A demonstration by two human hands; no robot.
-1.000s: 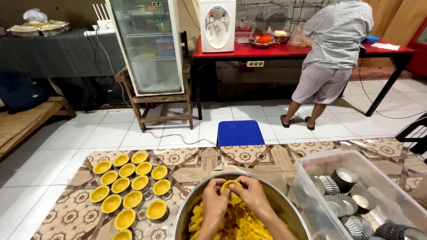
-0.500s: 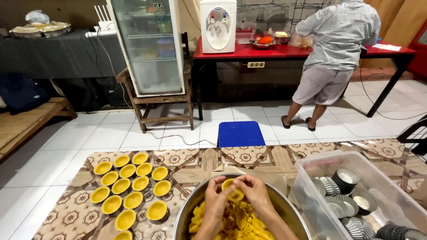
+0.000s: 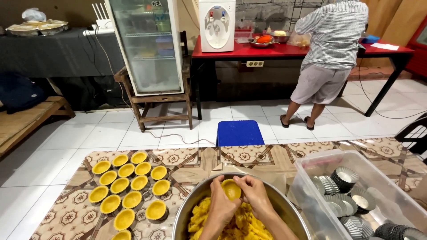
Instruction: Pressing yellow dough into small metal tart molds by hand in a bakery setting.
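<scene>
Well off to the left of the hands, rows of filled tart shells (image 3: pixel 129 186) sit on a patterned mat (image 3: pixel 66 213) spread over the tiled floor, each a small yellow cup of pressed dough. Nearer, just below both hands, stands a big metal bowl (image 3: pixel 191 209) heaped with loose yellow dough (image 3: pixel 235 226). The left hand (image 3: pixel 221 203) and the right hand (image 3: pixel 254 195) meet over the far rim of that bowl, fingers closed together around one tart mould (image 3: pixel 231 189) lined with dough, the thumbs pressing into its hollow. The mould rests between the two hands, held above the bowl and touching neither the mat nor the heap. The dough looks soft and crumbly, likely to tear or thin out under a hard press, while the little tin under it seems light, thin and stiff with a fluted edge; a grip by the outer wall with fingertips, thumbs working inside, would seem to suit it best. To the right of the hands, a clear plastic tub (image 3: pixel 311 178) holds stacks of empty fluted tins (image 3: pixel 344 178). Beyond the hands lie a blue stool (image 3: pixel 239 132), a glass-door fridge (image 3: pixel 149 49) and a red table (image 3: pixel 249 51), where another person (image 3: pixel 329 53) stands turned away.
</scene>
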